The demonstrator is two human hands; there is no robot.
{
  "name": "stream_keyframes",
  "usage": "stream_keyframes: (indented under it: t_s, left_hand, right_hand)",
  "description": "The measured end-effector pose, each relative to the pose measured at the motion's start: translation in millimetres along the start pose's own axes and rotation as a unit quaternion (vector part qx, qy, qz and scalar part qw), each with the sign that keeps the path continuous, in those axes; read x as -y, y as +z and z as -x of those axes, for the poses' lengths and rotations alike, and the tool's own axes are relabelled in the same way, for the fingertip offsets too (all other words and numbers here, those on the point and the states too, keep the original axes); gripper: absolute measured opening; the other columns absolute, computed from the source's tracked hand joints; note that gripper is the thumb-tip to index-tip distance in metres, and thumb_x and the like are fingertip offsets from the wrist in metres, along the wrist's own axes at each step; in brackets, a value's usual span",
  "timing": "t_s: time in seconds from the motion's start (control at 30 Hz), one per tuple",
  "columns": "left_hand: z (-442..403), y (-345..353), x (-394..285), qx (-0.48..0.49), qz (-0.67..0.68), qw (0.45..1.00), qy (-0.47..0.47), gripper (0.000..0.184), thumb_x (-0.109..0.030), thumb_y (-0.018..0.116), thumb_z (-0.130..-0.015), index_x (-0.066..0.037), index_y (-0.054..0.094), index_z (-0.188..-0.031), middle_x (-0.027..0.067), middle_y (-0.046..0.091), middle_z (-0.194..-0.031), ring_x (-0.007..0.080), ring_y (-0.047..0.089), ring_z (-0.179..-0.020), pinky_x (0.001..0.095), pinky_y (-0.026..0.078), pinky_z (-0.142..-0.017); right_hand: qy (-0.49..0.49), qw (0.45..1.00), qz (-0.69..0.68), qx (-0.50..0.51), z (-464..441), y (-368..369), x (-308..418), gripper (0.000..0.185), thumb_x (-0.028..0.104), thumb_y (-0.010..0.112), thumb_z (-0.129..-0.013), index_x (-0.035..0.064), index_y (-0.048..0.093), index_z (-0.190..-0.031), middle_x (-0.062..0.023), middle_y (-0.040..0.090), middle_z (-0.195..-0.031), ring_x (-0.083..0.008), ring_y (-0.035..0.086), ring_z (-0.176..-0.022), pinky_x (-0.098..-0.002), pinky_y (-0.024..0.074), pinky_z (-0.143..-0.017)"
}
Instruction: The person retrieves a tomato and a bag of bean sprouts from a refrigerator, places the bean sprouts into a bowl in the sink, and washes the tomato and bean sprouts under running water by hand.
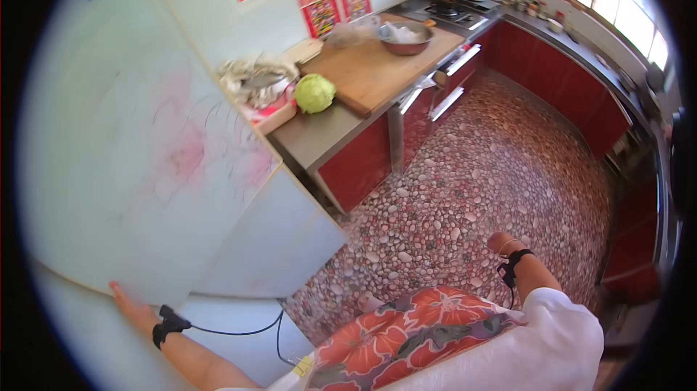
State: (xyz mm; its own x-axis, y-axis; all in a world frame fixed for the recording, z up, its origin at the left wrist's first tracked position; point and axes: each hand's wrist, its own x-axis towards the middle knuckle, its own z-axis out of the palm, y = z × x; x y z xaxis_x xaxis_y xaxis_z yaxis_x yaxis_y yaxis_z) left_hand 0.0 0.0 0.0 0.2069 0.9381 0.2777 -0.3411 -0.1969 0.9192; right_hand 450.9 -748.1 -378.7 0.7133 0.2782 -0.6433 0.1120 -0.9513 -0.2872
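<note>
My left hand (134, 309) reaches to the lower edge of a large pale refrigerator door (138, 173) with a faint pink flower pattern. Its fingers stretch along the seam, touching the edge; part of the hand blends into the white surface. My right hand (501, 243) hangs above the pebble-patterned floor, its fingers curled, with nothing visible in them. Both wrists wear black straps; from the left one a cable (239, 331) runs to my clothes.
A green cabbage (314, 93) sits on the counter beside a wooden board (377, 71). On the board stands a metal basin (406, 46) with plastic in it. A drawer (450, 71) appears pulled out. Farther back is a gas stove (450, 15). Red cabinets (552, 82) line the right.
</note>
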Motion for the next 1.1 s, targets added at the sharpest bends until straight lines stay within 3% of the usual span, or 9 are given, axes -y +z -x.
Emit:
stream_keyframes:
  t_s: [0.07, 0.1, 0.2, 0.37, 0.47, 0.63, 0.83, 1.03, 1.1]
  left_hand:
    - [39, 12, -40, -0.198, -0.139, 0.967, 0.077, 0.063, -0.039, 0.046, -0.088, 0.003, 0.027, -0.131, 0.0174, 0.038, -0.130, 0.0272, 0.040, -0.116, 0.0387, 0.029, -0.101]
    - [114, 25, 18, -0.232, -0.109, 0.964, 0.072, 0.062, -0.039, 0.046, -0.088, 0.003, 0.027, -0.131, 0.0175, 0.039, -0.128, 0.0272, 0.041, -0.115, 0.0386, 0.030, -0.100]
    - [224, 39, -19, -0.209, -0.174, 0.957, 0.104, 0.061, -0.038, 0.046, -0.088, 0.002, 0.029, -0.130, 0.0177, 0.042, -0.124, 0.0268, 0.043, -0.112, 0.0383, 0.031, -0.098]
    - [377, 2, -36, -0.023, 0.053, 0.995, 0.082, 0.054, -0.034, 0.049, -0.087, -0.002, 0.035, -0.129, 0.0172, 0.049, -0.114, 0.0226, 0.048, -0.104, 0.0350, 0.036, -0.092]
    - [422, 34, -40, -0.205, -0.001, 0.976, 0.075, 0.048, -0.029, 0.049, -0.087, -0.003, 0.039, -0.126, 0.0137, 0.056, -0.101, 0.0192, 0.053, -0.092, 0.0315, 0.039, -0.085]
    - [419, 28, -31, -0.229, -0.047, 0.970, 0.068, 0.042, -0.022, 0.050, -0.087, -0.002, 0.042, -0.123, 0.0109, 0.060, -0.091, 0.0171, 0.056, -0.084, 0.0278, 0.043, -0.076]
    - [368, 8, -20, -0.183, -0.067, 0.981, 0.024, 0.037, -0.015, 0.050, -0.086, 0.000, 0.045, -0.119, 0.0104, 0.059, -0.090, 0.0157, 0.057, -0.081, 0.0252, 0.044, -0.071]
    - [233, -12, 25, -0.140, -0.081, 0.987, 0.019, 0.035, -0.015, 0.049, -0.087, 0.000, 0.046, -0.118, 0.0100, 0.059, -0.089, 0.0154, 0.057, -0.080, 0.0269, 0.045, -0.074]
    - [183, -22, 29, -0.122, -0.089, 0.988, 0.012, 0.034, -0.014, 0.049, -0.087, 0.000, 0.047, -0.117, 0.0097, 0.059, -0.089, 0.0155, 0.057, -0.080, 0.0272, 0.045, -0.074]
  right_hand:
    - [0.030, 0.970, -0.241, 0.030, -9, 10, 41, 0.038, 0.035, 0.047, -0.078, 0.0046, 0.064, -0.093, -0.0146, 0.061, -0.099, -0.0271, 0.057, -0.097, -0.0359, 0.0434, -0.085]
    - [-0.031, 0.992, -0.108, -0.060, -35, -58, -5, 0.037, 0.034, 0.047, -0.078, 0.0049, 0.064, -0.092, -0.0146, 0.061, -0.099, -0.0281, 0.058, -0.095, -0.0361, 0.0444, -0.083]
    - [-0.169, 0.978, 0.070, -0.099, -39, -11, -29, 0.032, 0.033, 0.049, -0.077, 0.0061, 0.064, -0.088, -0.0150, 0.061, -0.096, -0.0306, 0.059, -0.090, -0.0364, 0.0469, -0.078]
    - [-0.284, 0.945, -0.119, -0.114, 45, -64, 57, 0.030, 0.023, 0.058, -0.076, 0.0033, 0.060, -0.099, -0.0138, 0.063, -0.093, -0.0238, 0.061, -0.086, -0.0332, 0.0476, -0.077]
    - [-0.442, 0.856, -0.269, -0.019, 84, -101, 92, 0.053, 0.015, 0.065, -0.074, 0.0027, 0.045, -0.121, -0.0115, 0.057, -0.112, -0.0196, 0.055, -0.101, -0.0334, 0.0432, -0.086]
    - [-0.600, 0.734, -0.312, 0.061, 173, -141, 146, 0.109, 0.046, 0.076, -0.061, 0.0042, 0.012, -0.138, -0.0123, 0.023, -0.141, -0.0249, 0.021, -0.130, -0.0402, 0.0208, -0.103]
    - [-0.523, 0.663, -0.532, -0.069, 125, -185, 140, 0.053, 0.041, 0.052, -0.086, 0.0039, 0.042, -0.122, -0.0057, 0.054, -0.109, -0.0163, 0.052, -0.097, -0.0337, 0.0429, -0.083]
    - [-0.460, 0.712, -0.479, -0.228, 37, -232, 156, 0.057, 0.051, 0.043, -0.086, 0.0085, 0.042, -0.124, -0.0051, 0.051, -0.117, -0.0183, 0.050, -0.101, -0.0346, 0.0418, -0.082]
    - [-0.406, 0.636, -0.642, -0.137, 67, -225, 175, 0.062, 0.055, 0.044, -0.084, 0.0095, 0.042, -0.125, -0.0054, 0.050, -0.120, -0.0197, 0.049, -0.103, -0.0358, 0.0415, -0.082]
